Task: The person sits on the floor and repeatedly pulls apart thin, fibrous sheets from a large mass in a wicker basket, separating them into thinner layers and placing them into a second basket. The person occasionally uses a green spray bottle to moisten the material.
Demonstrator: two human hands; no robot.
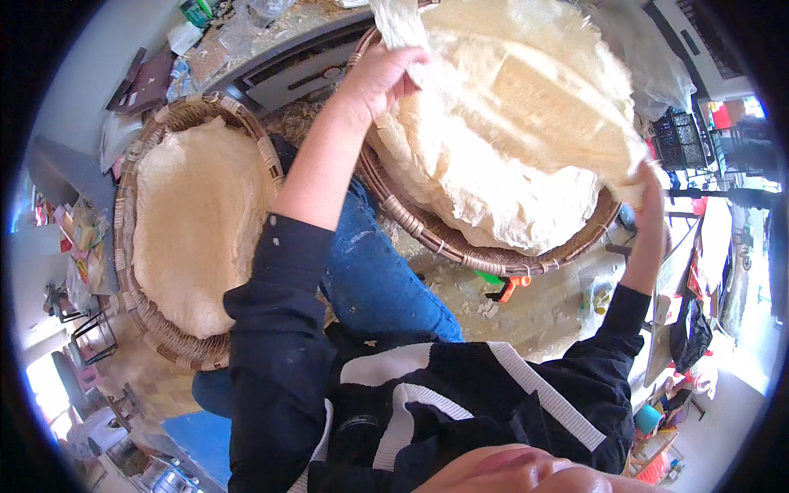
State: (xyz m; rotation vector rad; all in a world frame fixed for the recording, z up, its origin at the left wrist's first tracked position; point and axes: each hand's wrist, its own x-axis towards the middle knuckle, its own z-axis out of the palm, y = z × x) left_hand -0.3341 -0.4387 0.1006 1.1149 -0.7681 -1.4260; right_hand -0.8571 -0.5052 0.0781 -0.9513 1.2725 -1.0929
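Between my two hands a thin, pale cream fibrous sheet [542,98] is stretched above a large round wicker basket [431,237]. My left hand [388,77] pinches its edge at the upper middle, where a whitish strip sticks up past the fingers. At the right, my right hand [648,191] grips the other end, its fingers partly hidden and blurred. Under the sheet, a thick stack of similar crumpled sheets [493,203] fills the basket. A second, oval wicker basket [126,246] at the left holds a smoother stack of pale sheets [191,228].
A cluttered counter [259,46] with plastic bags runs along the top left. Pale scraps and an orange-and-green object [515,285] lie on the floor below the large basket. A black plastic crate [681,138] stands at the right, near a table with bags.
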